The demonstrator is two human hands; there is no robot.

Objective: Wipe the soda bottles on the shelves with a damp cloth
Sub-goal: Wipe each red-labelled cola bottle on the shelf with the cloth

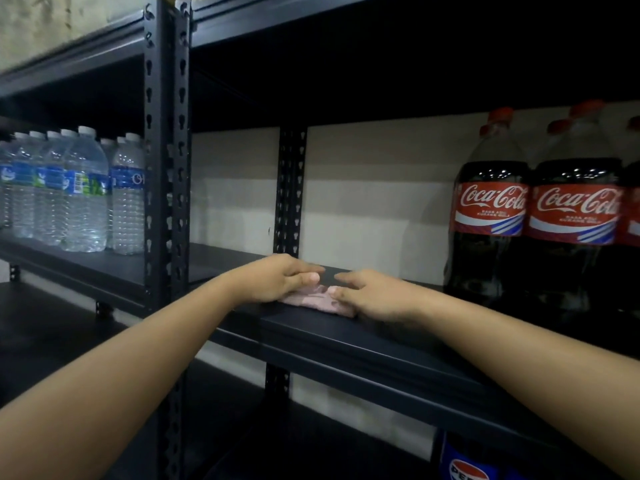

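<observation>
Covering pink cloth (313,299) | both hands' fingers flat, released | cloth mostly hidden | Pepsi bottle (465,460) cut off

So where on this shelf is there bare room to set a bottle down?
Bare shelf lies between the hands on the pink cloth and the Coca-Cola bottles. Also left, toward the upright post. Crowded at far right.

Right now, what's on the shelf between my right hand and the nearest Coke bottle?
Nothing: in the head view, only bare dark shelf lies between the right hand, which rests on the pink cloth, and the nearest Coca-Cola bottle.
</observation>
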